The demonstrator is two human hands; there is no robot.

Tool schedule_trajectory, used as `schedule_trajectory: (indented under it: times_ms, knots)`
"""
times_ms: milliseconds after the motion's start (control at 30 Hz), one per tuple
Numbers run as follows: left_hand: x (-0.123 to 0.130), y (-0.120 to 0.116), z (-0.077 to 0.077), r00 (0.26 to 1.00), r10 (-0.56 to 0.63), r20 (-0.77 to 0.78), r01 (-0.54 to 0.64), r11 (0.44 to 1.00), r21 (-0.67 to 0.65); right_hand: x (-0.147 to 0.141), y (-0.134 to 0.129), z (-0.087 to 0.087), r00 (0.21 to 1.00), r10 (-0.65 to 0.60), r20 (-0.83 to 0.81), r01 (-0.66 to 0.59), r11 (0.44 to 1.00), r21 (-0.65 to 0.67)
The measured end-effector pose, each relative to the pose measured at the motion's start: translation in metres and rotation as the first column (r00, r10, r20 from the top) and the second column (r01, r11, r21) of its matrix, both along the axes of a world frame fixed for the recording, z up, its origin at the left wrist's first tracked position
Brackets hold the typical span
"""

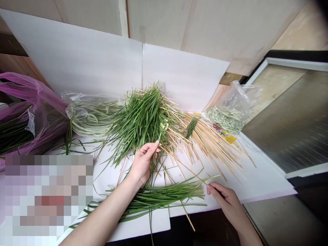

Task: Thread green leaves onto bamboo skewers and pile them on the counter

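Left hand (142, 165), fingers (151, 147) pinching a thin green chive stalk (159, 138), over a heap of chives (143, 119) on a white worktop (256, 184), right hand (228, 206), fingers (213, 188) pressed together against the end of a bamboo skewer (184, 165), loose skewers (215, 147) nearby

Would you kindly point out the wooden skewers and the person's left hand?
wooden skewers (215, 147): head view, middle of the pile.
left hand (142, 163): head view, back of the hand.
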State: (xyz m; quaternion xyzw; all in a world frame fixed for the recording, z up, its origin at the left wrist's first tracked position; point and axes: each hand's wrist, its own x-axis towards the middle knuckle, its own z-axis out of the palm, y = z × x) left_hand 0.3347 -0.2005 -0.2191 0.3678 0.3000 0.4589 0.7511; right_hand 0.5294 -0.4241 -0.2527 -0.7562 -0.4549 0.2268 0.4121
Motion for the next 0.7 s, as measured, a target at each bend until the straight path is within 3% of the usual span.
schedule_trajectory:
  times_ms: [500,700]
  knots:
    - [-0.0013,0.0031,-0.0015,0.994,-0.002,-0.106,0.022,0.982,0.189,0.0071,-0.0043,-0.0011,0.998,0.023,0.062,-0.021,0.999,-0.025]
    - [-0.0013,0.0008,-0.0013,0.98,-0.075,-0.183,0.12,0.96,0.251,0.0061,-0.0043,-0.0028,0.998,-0.013,0.06,0.013,1.0,0.0]
